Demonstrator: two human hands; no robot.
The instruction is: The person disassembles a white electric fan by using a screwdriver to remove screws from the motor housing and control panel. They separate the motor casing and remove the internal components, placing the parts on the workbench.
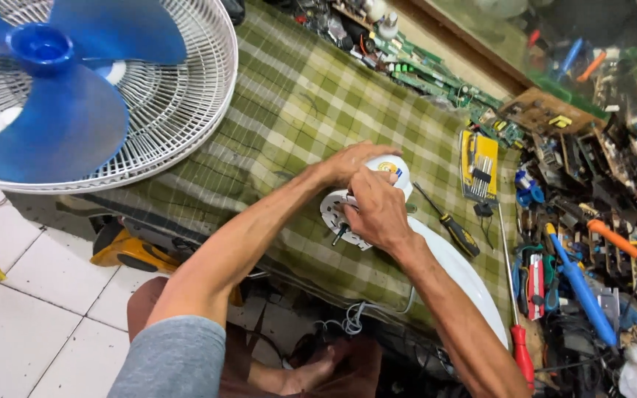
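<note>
— Hands cover most of it from where I'm watching: the white fan housing (pixel 396 171) shows only as a rounded cap and a ring of plastic under them, and I can't make out what the dark stub below is.

— Whose grip has it?

— Both. My left hand (pixel 353 160) is curled over the cap, my right hand (pixel 379 214) closed around the near side, so the housing sits between the palms, near the table's front edge.

— And around it?

— Green checked cloth (pixel 296 103) covers the table. A screwdriver (pixel 451 225) lies just beside the housing; a blue-bladed fan (pixel 75 88) overhangs the far left corner, partly cut off. Circuit boards (pixel 436 77) crowd the back edge, white floor tiles (pixel 31 309) below.
</note>
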